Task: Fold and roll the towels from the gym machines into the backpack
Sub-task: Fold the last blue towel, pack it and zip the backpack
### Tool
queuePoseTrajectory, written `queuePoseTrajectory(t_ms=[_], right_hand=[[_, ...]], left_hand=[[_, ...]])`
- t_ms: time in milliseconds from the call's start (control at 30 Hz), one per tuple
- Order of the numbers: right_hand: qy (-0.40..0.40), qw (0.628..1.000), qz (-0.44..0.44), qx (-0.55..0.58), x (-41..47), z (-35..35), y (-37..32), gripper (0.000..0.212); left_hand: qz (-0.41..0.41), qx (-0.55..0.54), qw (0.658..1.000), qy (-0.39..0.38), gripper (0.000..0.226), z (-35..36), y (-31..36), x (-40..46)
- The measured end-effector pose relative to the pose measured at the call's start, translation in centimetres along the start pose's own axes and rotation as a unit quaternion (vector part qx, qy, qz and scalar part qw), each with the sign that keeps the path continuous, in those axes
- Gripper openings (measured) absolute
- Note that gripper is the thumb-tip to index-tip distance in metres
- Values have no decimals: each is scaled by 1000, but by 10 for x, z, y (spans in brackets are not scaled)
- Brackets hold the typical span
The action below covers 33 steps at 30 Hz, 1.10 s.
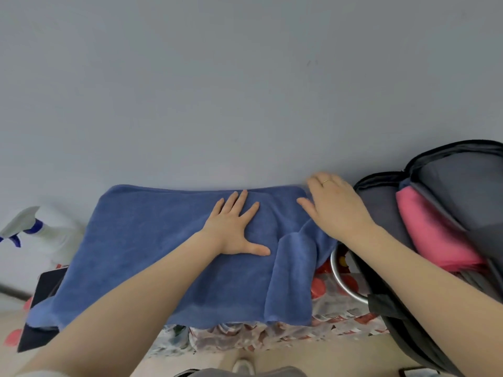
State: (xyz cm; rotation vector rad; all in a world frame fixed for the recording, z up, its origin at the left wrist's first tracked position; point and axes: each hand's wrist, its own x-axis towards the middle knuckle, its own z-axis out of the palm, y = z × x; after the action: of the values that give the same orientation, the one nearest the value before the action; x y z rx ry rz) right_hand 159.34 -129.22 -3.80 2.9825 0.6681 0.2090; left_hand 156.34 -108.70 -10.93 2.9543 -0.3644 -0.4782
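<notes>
Nearest, at six o'clock, the tip of a pale shoe [244, 366] pokes out over the floor, its rest cut off by the frame's lower edge. Both bare forearms rise from the bottom corners, the shoulders out of sight.

The table's patterned cloth [345, 317] — red blotches on white — shows only in a strip under the blue towel [141, 248], so most of the tabletop is hidden. At eight o'clock a dark flat thing [45, 284] sticks out from beneath the towel's left edge; I cannot tell what it is. At four o'clock a curved metal rim [343, 284] peeks between towel and backpack, the vessel itself mostly covered.

The blue towel lies spread across the middle of the table, plush, fairly smooth, its right end turned back in a narrow fold. The left hand [234, 229] presses flat on it at the centre, fingers straight and splayed. The right hand [336, 205] lies at two o'clock over the towel's far right corner, fingers stretched out and blurred — a ring on one.

At three o'clock the grey backpack [381, 208] gapes unzipped, partly cut off, a pink towel [432, 235] tucked inside. At nine o'clock stands a white spray bottle [40, 229], soft-focused. Beyond, a bare grey-blue wall [217, 91].
</notes>
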Motion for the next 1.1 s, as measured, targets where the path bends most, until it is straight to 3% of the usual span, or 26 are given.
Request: queuePoseTrajectory(t_ms=[67,133,233,333,400,467,567,633,700,767,867,967,1033,1100], right_hand=[[-110,994,-11,-11,-6,5,2,40],[-176,980,-1,-91,-7,13,5,34],[-175,969,-9,-174,-2,22,7,31],[-158,974,-24,-159,2,21,11,30],[-112,993,11,-35,6,14,15,26],[-54,981,67,175,13,-2,11,24],[3,894,47,446,23,-37,-14,11],[12,840,19,542,26,-61,-37,19],[19,807,-10,590,32,-77,-61,21],[4,782,-41,622,41,-85,-89,26],[-55,746,-73,660,56,-88,-130,27],[-154,690,-109,699,71,-87,-174,19],[-203,701,-121,673,83,-77,-205,20],[-202,769,-121,595,93,-57,-234,25]], left_hand=[[-3,3,1000,4,111,1,-1,1],[-7,5,1000,7,114,3,-1,2],[-10,-1,1000,19,121,5,-2,2],[-9,-11,1000,24,125,5,0,2],[-9,-12,1000,24,120,5,0,3],[-12,-12,1000,25,111,4,1,2],[-6,-26,999,41,103,2,3,-1],[7,-102,992,76,85,1,-2,-5],[13,-220,965,139,56,-4,-14,-17],[-7,-260,943,208,37,-12,-37,-38],[-93,-282,912,284,26,-21,-82,-76],[-207,-335,859,327,25,-18,-136,-109],[-273,-378,821,330,26,-12,-171,-122],[-321,-478,758,306,27,-5,-200,-128]])
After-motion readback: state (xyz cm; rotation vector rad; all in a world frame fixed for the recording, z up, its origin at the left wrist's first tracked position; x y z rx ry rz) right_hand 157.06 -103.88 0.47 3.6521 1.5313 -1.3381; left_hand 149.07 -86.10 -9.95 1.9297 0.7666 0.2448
